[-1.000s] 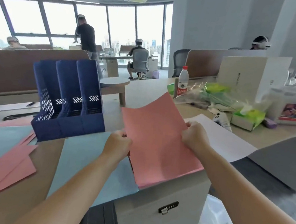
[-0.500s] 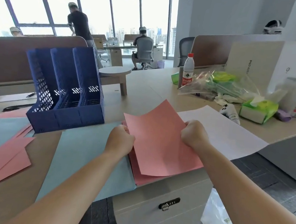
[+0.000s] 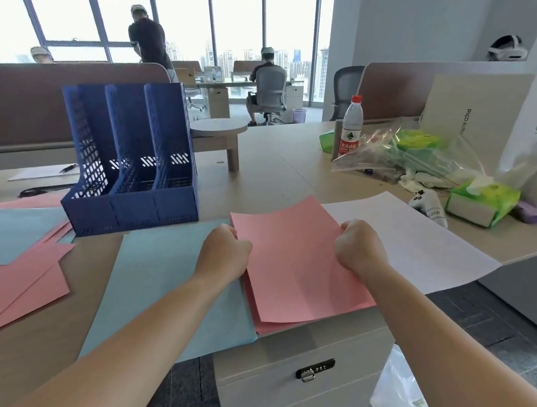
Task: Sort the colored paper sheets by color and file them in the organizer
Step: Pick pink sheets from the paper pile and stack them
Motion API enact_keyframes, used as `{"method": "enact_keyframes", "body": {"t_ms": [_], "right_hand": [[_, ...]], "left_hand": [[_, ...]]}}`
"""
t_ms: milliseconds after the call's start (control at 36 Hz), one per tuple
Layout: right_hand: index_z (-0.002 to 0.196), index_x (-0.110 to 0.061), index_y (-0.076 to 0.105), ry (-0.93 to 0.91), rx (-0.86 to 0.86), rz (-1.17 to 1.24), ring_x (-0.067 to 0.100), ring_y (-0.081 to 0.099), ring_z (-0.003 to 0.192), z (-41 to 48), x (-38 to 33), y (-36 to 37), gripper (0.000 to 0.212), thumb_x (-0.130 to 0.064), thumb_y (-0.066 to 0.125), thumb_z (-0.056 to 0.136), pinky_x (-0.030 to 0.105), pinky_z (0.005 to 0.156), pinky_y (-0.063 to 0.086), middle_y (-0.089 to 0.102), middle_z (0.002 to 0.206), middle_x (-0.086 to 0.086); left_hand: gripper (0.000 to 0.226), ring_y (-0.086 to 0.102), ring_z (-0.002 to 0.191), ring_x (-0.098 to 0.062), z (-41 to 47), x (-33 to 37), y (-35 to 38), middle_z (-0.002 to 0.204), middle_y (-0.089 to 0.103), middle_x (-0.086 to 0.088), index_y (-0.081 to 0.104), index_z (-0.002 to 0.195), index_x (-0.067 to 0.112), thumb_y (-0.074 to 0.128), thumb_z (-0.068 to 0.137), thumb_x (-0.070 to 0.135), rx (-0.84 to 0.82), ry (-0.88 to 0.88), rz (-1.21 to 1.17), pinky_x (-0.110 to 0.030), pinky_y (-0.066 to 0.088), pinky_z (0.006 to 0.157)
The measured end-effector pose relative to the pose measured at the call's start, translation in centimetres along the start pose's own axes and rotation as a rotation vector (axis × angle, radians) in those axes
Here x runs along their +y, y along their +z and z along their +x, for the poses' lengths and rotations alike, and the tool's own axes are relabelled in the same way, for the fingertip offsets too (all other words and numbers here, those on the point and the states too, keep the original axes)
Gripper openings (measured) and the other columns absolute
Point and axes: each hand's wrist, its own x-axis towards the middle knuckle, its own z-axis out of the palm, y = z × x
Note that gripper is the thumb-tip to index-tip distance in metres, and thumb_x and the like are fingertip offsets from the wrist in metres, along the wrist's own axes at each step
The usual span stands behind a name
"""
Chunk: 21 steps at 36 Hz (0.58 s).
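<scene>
While both fists curled, L hand [image 3: 224, 251] & R hand [image 3: 357, 245] grip pink sheet [image 3: 297, 266] edges.

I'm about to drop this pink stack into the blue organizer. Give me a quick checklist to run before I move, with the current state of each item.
1. Grip: left hand and right hand each hold an edge of the pink stack: ok.
2. Stack squared: lower sheets stick out past the top sheet at the near edge: not ok.
3. One colour only: every visible edge is pink, but the sheets underneath are hidden: cannot tell.
4. Organizer slots free: no paper shows in its three slots: ok.
5. All pink gathered: loose pink sheets lie at the left, mixed with blue-green sheets: not ok.
</scene>
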Motion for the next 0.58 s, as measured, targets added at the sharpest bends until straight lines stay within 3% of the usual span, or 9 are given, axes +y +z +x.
{"method": "enact_keyframes", "body": {"t_ms": [56, 111, 194, 278, 389, 500, 583], "right_hand": [[0.094, -0.007, 0.067, -0.003, -0.008, -0.027, 0.031, 0.063, 0.079, -0.1, 0.1, 0.0, 0.024, -0.003, 0.046, 0.083, 0.031, 0.067, 0.051, 0.069, 0.088, 0.010], [0.086, -0.009, 0.063, -0.009, -0.003, -0.067, 0.029, 0.061, 0.074, -0.3, 0.0, 0.0, 0.016, -0.006, 0.048, 0.083, 0.028, 0.059, 0.044, 0.067, 0.083, 0.008], [0.070, -0.012, 0.049, -0.024, 0.045, -0.133, 0.031, 0.055, 0.077, -0.6, -0.3, 0.0, 0.015, -0.010, 0.050, 0.085, 0.028, 0.058, 0.035, 0.062, 0.088, 0.011], [0.086, -0.010, 0.055, -0.040, 0.086, -0.200, 0.035, 0.054, 0.096, -1.0, -0.8, -0.1, 0.008, -0.016, 0.051, 0.088, 0.031, 0.072, 0.038, 0.060, 0.104, 0.015], [0.115, -0.009, 0.063, -0.096, 0.081, -0.171, 0.034, 0.052, 0.110, -2.1, -2.1, 0.1, 0.029, -0.019, 0.052, 0.091, 0.037, 0.086, 0.044, 0.059, 0.117, 0.014], [0.114, -0.008, 0.064, -0.191, 0.072, -0.104, 0.032, 0.056, 0.106, -3.9, -4.7, 0.7, 0.028, -0.021, 0.055, 0.091, 0.037, 0.087, 0.048, 0.062, 0.115, 0.013], [0.108, -0.008, 0.069, -0.235, 0.049, -0.042, 0.030, 0.062, 0.097, -5.8, -7.4, 1.4, 0.025, -0.021, 0.059, 0.089, 0.034, 0.084, 0.051, 0.068, 0.110, 0.012]], "left_hand": [[0.040, 0.067, 0.092, -0.036, -0.2, 0.1, 0.0, 0.099, 0.070, -0.019, 0.063, 0.104, -0.002, 0.053, 0.073, 0.021, -0.005, -0.002, 0.042, -0.037, 0.055, 0.076], [0.044, 0.063, 0.108, -0.032, -0.6, 0.4, -0.1, 0.120, 0.066, -0.014, 0.060, 0.121, 0.001, 0.056, 0.082, 0.019, -0.005, 0.008, 0.075, -0.037, 0.051, 0.090], [0.045, 0.055, 0.121, -0.026, -0.7, 0.5, -0.1, 0.133, 0.058, -0.009, 0.052, 0.134, 0.005, 0.058, 0.090, 0.017, 0.000, 0.028, 0.098, -0.033, 0.044, 0.100], [0.043, 0.055, 0.119, -0.024, -0.9, 0.5, -0.1, 0.132, 0.058, -0.007, 0.053, 0.133, 0.007, 0.056, 0.091, 0.016, -0.023, 0.053, 0.096, -0.029, 0.042, 0.094], [0.037, 0.057, 0.102, -0.018, -1.5, 1.0, -0.6, 0.123, 0.062, -0.005, 0.058, 0.127, 0.009, 0.056, 0.091, 0.018, -0.041, 0.091, 0.081, -0.023, 0.040, 0.080], [0.032, 0.056, 0.091, -0.013, -2.4, 1.3, -1.7, 0.115, 0.064, -0.002, 0.062, 0.121, 0.011, 0.056, 0.091, 0.020, -0.048, 0.131, 0.053, -0.017, 0.038, 0.064], [0.029, 0.057, 0.091, -0.012, -3.2, 1.2, -3.2, 0.112, 0.065, -0.001, 0.064, 0.118, 0.011, 0.057, 0.092, 0.020, -0.045, 0.154, 0.044, -0.018, 0.039, 0.068]]}}
